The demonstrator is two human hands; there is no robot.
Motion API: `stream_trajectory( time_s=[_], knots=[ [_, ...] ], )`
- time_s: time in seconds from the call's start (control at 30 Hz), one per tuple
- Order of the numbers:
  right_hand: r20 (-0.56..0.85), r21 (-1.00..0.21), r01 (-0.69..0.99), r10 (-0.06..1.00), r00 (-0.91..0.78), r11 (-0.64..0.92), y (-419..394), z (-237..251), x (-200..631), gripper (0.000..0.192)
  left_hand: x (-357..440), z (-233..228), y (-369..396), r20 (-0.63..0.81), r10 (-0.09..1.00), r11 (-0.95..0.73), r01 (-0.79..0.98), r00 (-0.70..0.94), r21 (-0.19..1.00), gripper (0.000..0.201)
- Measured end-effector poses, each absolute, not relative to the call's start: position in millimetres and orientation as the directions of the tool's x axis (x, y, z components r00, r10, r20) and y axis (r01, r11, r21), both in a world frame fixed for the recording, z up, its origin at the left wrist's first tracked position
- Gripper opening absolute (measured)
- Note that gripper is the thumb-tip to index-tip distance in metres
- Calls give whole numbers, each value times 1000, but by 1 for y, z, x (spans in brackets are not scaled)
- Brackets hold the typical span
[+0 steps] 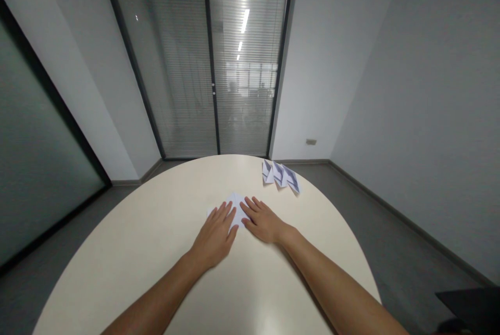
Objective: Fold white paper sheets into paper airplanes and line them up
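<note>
A partly folded sheet of white paper point(236, 199) lies flat near the middle of the table, its top coming to a blunt point. Over its left side rests my left hand point(215, 233), palm down with the fingers stretched out. My right hand point(262, 219) lies on the right part of the paper, fingers spread and pointing up and to the left. Both hands cover much of the sheet, so its full outline is hidden. Neither hand grasps anything.
Three folded paper pieces point(278, 174) stand in a row near the far right edge of the round cream table point(148, 251). Beyond the table is a glass partition with blinds point(183, 64). A dark object point(472, 306) shows at the lower right.
</note>
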State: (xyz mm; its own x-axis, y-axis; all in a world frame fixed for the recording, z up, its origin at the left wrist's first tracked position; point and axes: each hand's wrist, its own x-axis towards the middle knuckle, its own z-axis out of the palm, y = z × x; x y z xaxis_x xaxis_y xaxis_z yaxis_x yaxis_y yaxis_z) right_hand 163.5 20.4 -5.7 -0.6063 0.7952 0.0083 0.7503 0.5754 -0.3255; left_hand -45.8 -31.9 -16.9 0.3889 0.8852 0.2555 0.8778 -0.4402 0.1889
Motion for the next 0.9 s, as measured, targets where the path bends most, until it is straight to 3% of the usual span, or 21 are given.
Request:
stream_trajectory(
  time_s=[0.13,0.37,0.53,0.7,0.9],
  knots=[
    [2,-321,754,797,-604,573,23,-7,162,64,-40,-18,-33,205,835,-550,792,510,265,53],
    [-90,-311,795,816,-571,522,19,3,165,76,-48,-16,-29,147,897,-440,869,416,225,52],
    [-3,-277,781,812,-584,560,12,6,164,81,-52,-16,-27,174,926,-368,905,335,213,50],
    [130,-206,695,724,-678,689,7,18,161,63,-56,-14,-26,208,927,-347,924,311,162,48],
    [148,-181,658,682,-716,731,9,22,162,51,-61,-15,-27,220,914,-372,920,341,122,49]
  ],
)
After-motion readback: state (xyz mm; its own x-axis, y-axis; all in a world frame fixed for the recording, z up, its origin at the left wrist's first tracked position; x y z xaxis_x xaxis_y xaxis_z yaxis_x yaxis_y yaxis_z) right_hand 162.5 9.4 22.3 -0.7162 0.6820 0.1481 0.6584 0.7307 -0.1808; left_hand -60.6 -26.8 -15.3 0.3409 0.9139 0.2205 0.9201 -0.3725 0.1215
